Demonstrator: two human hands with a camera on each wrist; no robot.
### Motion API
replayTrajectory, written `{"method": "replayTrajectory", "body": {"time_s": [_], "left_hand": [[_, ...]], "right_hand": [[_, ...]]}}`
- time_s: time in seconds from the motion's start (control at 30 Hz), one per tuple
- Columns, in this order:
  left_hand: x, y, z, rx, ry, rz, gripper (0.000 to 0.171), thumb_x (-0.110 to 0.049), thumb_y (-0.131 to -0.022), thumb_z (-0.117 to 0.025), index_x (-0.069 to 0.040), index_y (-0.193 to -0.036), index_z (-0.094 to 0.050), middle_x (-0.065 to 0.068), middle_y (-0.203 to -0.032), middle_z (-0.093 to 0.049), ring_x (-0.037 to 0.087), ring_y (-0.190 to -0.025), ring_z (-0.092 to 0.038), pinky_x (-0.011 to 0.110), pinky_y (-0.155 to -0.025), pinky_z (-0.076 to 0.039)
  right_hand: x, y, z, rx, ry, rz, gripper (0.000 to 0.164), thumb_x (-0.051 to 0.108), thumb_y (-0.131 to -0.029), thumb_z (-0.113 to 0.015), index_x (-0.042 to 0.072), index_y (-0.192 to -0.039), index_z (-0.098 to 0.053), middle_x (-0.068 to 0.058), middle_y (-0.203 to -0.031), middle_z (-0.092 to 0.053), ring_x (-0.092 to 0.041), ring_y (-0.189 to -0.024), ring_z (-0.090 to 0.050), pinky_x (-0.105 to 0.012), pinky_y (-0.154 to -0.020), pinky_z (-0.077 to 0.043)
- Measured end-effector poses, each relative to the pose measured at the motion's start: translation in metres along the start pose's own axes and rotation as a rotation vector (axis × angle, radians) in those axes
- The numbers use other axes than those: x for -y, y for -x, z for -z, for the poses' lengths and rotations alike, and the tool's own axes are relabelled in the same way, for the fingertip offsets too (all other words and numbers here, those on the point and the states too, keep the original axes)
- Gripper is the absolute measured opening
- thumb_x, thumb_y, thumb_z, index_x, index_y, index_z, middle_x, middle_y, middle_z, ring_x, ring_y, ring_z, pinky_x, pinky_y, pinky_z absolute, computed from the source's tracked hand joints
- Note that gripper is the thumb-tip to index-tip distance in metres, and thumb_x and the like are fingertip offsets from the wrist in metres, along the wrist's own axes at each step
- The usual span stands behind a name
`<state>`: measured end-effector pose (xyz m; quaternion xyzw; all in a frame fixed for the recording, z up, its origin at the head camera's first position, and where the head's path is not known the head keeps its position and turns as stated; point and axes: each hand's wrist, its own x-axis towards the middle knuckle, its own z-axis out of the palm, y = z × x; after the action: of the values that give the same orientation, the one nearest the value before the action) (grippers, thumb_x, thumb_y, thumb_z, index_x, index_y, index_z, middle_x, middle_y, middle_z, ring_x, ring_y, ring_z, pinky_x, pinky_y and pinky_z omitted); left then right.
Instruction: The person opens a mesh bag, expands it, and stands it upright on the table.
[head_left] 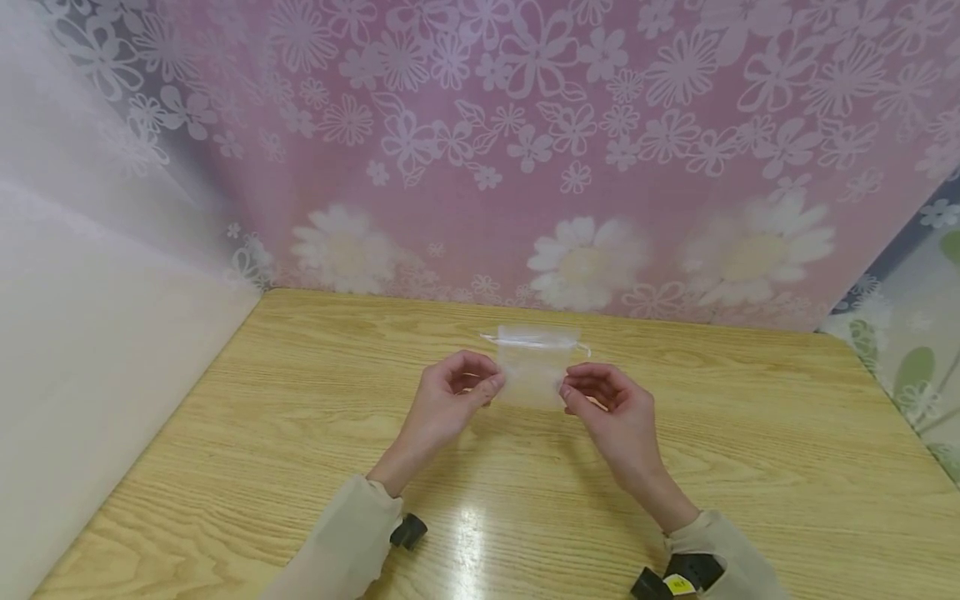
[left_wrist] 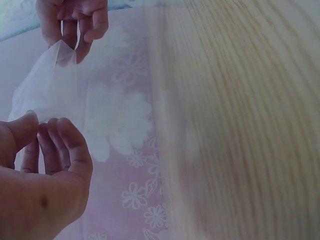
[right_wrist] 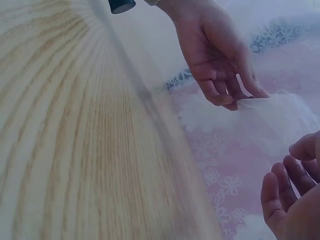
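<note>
A small sheer white drawstring pouch (head_left: 534,367) is stretched between my two hands in the head view, with its white cord (head_left: 534,342) running across near the top and a loose end at either side. My left hand (head_left: 456,396) pinches the pouch's left edge between thumb and fingers. At the opposite edge, my right hand (head_left: 613,417) pinches it likewise. In the left wrist view the pouch (left_wrist: 47,87) spans from the near left hand to the far right hand. The right wrist view shows the see-through fabric (right_wrist: 280,120) pulled out between both hands.
Beneath the hands lies a wood-grain table (head_left: 300,467). A pink flowered cloth (head_left: 465,183) hangs along its far edge, and a pale wall or sheet (head_left: 112,333) borders the left. Black wrist devices (head_left: 408,531) show at both cuffs.
</note>
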<state>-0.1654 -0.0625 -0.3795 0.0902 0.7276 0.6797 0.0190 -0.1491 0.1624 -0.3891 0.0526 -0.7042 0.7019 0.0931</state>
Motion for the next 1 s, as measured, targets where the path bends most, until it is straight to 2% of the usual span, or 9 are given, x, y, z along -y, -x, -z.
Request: {"method": "replayTrajectory", "body": {"time_s": [0.13,0.27,0.43,0.6,0.77,1.0], "left_hand": [[0.002,0.0,0.002,0.015,-0.033,-0.002,0.01,-0.009,-0.095,-0.073,-0.006,-0.104,-0.071,0.009,-0.103,-0.071,0.017,-0.089,-0.071,0.041,-0.083,-0.062],[0.004,0.0,0.004,0.039,-0.095,0.008,0.01,-0.011,-0.094,-0.074,-0.009,-0.103,-0.071,0.008,-0.103,-0.072,0.023,-0.09,-0.072,0.047,-0.085,-0.061],[0.006,0.0,0.005,0.069,-0.174,0.003,0.009,-0.016,-0.095,-0.074,-0.013,-0.104,-0.072,0.005,-0.101,-0.073,0.019,-0.089,-0.071,0.038,-0.081,-0.06],[0.006,0.0,0.006,0.084,-0.233,-0.018,0.009,-0.018,-0.095,-0.074,-0.017,-0.104,-0.072,0.002,-0.102,-0.073,0.016,-0.09,-0.07,0.031,-0.08,-0.058],[0.007,0.0,0.007,0.097,-0.24,-0.017,0.012,-0.022,-0.095,-0.074,-0.018,-0.107,-0.072,0.001,-0.105,-0.072,0.017,-0.093,-0.07,0.032,-0.08,-0.058],[0.007,-0.001,0.007,0.075,-0.234,-0.004,0.011,-0.024,-0.096,-0.073,-0.019,-0.106,-0.073,-0.001,-0.104,-0.074,0.016,-0.092,-0.07,0.031,-0.08,-0.057]], "right_hand": [[-0.001,-0.002,0.005,0.011,0.056,0.019,0.023,0.0,-0.093,-0.073,-0.01,-0.113,-0.067,0.01,-0.093,-0.076,-0.002,-0.083,-0.071,-0.021,-0.066,-0.059],[-0.002,-0.003,0.009,0.027,0.068,0.021,0.023,0.005,-0.096,-0.071,-0.01,-0.113,-0.068,0.007,-0.091,-0.076,-0.006,-0.08,-0.071,-0.023,-0.064,-0.059],[-0.005,-0.001,0.014,0.058,0.085,0.024,0.026,0.01,-0.098,-0.069,-0.009,-0.117,-0.067,0.0,-0.092,-0.076,-0.008,-0.08,-0.073,-0.026,-0.064,-0.061],[-0.007,-0.001,0.016,0.07,0.096,0.011,0.026,0.01,-0.099,-0.069,-0.009,-0.116,-0.067,0.005,-0.093,-0.076,-0.007,-0.081,-0.073,-0.027,-0.063,-0.061],[-0.009,0.0,0.018,0.068,0.126,0.007,0.025,0.011,-0.098,-0.069,-0.008,-0.114,-0.068,0.009,-0.092,-0.076,-0.006,-0.081,-0.074,-0.027,-0.063,-0.061],[-0.012,0.001,0.019,0.078,0.116,-0.004,0.023,0.007,-0.097,-0.07,-0.01,-0.113,-0.068,0.01,-0.092,-0.077,-0.006,-0.081,-0.074,-0.027,-0.064,-0.062]]}}
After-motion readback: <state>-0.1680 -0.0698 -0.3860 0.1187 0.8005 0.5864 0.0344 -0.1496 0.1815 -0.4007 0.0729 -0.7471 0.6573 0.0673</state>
